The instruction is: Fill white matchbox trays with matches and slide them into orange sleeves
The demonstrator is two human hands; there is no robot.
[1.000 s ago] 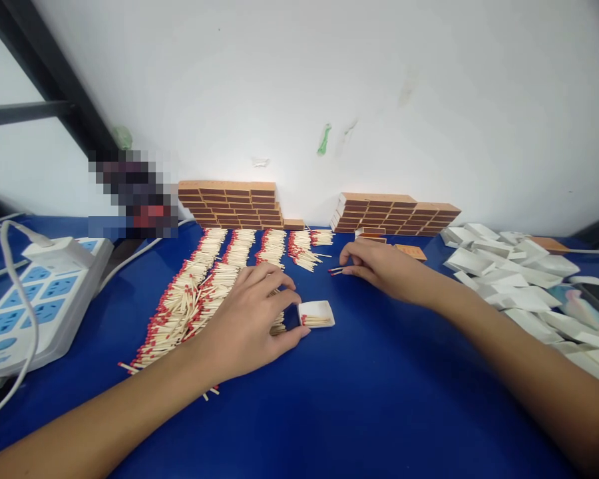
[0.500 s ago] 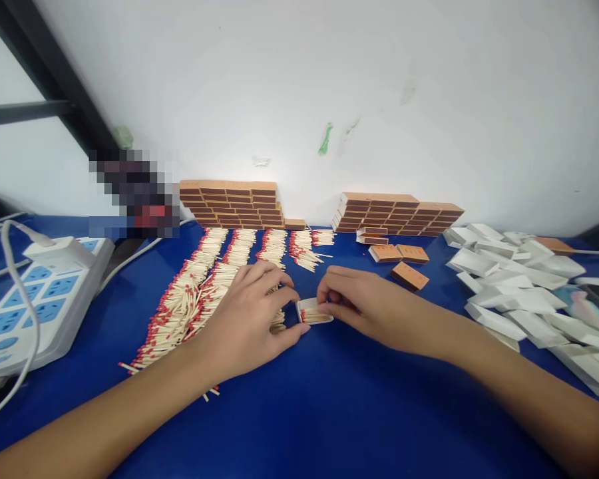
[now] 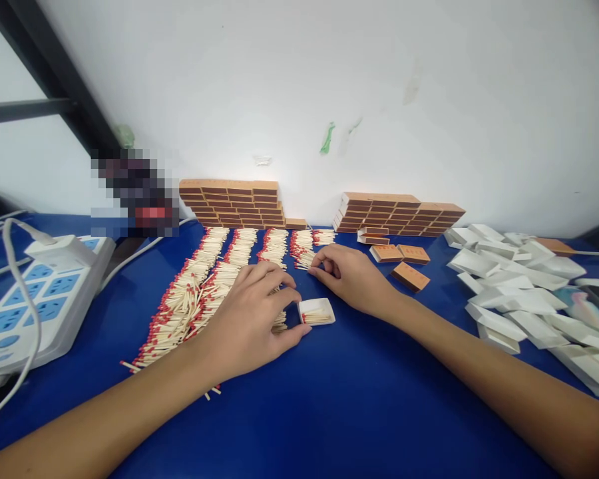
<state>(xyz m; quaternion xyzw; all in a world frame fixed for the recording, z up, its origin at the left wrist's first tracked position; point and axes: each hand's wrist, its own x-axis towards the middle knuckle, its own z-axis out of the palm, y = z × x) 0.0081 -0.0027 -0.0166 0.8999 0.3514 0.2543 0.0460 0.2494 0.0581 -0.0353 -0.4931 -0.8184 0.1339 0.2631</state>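
Observation:
A white matchbox tray [image 3: 328, 307] lies on the blue table, with several red-tipped matches [image 3: 315, 317] in it. My left hand [image 3: 263, 313] steadies the tray's left end between thumb and index finger, its other fingers curved over the match rows. Beyond the tray, my right hand [image 3: 347, 274] has its thumb and index finger pinched at the near end of a small match pile [image 3: 303, 256]. Its fingertips partly hide what they grip. Rows of loose matches [image 3: 182, 296] spread out on the left.
Stacked matchboxes [image 3: 229, 199] line the wall at left, with a second stack [image 3: 399, 213] at right. Several loose matchboxes [image 3: 410, 276] lie right of my hand. White empty trays [image 3: 514, 286] heap up far right. A power strip [image 3: 44, 299] with cables sits left.
My right hand has moved from the tray, up and slightly left to the small match pile. The matches in the tray are now uncovered. My left hand stays at the tray.

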